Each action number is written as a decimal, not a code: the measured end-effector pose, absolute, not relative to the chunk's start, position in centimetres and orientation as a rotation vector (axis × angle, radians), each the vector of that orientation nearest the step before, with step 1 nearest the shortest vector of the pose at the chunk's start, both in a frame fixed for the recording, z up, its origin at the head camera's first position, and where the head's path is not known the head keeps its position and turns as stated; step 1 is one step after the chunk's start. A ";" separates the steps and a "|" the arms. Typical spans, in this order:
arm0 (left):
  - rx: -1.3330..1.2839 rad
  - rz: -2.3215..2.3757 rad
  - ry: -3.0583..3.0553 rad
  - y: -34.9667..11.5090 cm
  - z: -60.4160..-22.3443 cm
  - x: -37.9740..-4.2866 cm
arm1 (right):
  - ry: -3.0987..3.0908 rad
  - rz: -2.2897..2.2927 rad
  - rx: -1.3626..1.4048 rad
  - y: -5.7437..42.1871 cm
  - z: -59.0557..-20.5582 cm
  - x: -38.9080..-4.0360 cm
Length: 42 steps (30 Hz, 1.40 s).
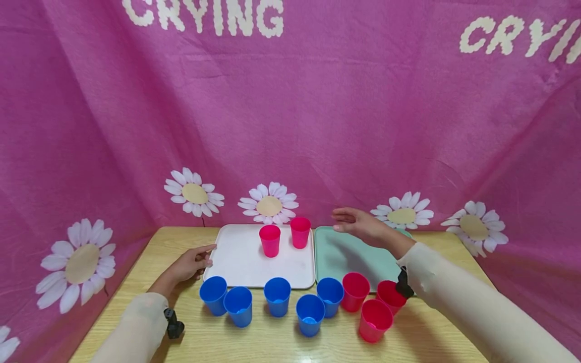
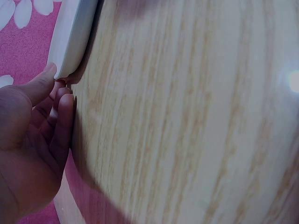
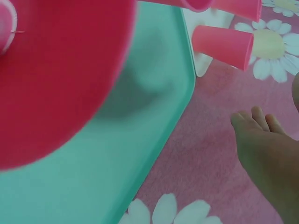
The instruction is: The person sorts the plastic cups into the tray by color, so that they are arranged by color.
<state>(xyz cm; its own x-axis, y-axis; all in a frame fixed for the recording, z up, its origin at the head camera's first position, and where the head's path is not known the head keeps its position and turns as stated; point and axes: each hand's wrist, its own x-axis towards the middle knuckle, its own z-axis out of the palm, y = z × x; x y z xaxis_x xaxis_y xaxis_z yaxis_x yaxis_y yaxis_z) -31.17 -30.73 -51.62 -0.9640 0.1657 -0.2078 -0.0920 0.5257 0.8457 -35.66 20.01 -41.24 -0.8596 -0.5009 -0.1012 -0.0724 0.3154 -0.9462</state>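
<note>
Left hand (image 1: 188, 265) pinches the white tray (image 1: 240, 269) by its left edge. Right hand (image 1: 367, 228), empty, fingers straight, hangs past the tray's right edge. On it, two red cups (image 1: 270, 243) have room to their left.

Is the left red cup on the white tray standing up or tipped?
Upright: the red cup rests on the white tray, wide rim on top.

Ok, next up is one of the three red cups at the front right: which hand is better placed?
Probably the right hand: it is empty and nearer those red cups. The left hand is holding the left edge of the white tray, with blue cups between.
</note>
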 end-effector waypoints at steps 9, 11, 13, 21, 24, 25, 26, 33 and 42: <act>0.093 1.421 2.513 -30.6 -51.8 -30.9 | 2.221 -1.548 -0.589 23.4 -41.2 -33.9; 0.092 1.418 2.516 -30.6 -51.9 -30.9 | 2.241 -1.526 -0.608 24.2 -41.1 -33.4; 0.069 1.412 2.514 -30.5 -51.9 -31.0 | 2.265 -1.500 -0.630 24.8 -41.1 -32.9; 0.046 1.404 2.515 -30.6 -52.0 -31.1 | 2.229 -1.539 -0.648 27.4 -41.8 -31.0; 0.042 1.401 2.518 -30.6 -52.0 -31.2 | 2.200 -1.566 -0.638 28.2 -42.1 -30.3; 0.032 1.401 2.517 -30.6 -52.0 -31.1 | 2.196 -1.569 -0.634 28.4 -42.2 -30.0; 0.019 1.404 2.513 -30.5 -52.0 -31.1 | 2.194 -1.568 -0.631 28.7 -42.4 -29.8; 0.001 1.407 2.506 -30.4 -51.8 -30.7 | 2.155 -1.568 -0.638 30.2 -43.6 -28.1; 0.016 1.397 2.527 -30.6 -51.5 -30.7 | 2.075 -1.558 -0.647 31.8 -44.8 -26.3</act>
<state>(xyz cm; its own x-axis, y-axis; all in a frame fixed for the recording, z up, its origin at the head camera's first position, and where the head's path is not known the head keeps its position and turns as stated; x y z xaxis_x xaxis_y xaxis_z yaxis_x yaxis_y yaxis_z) -30.75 -30.61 -51.52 -0.9679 0.1309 -0.2145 -0.1120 0.5394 0.8346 -26.35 31.82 -44.75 -0.7822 -0.6175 -0.0826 -0.0930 0.2468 -0.9646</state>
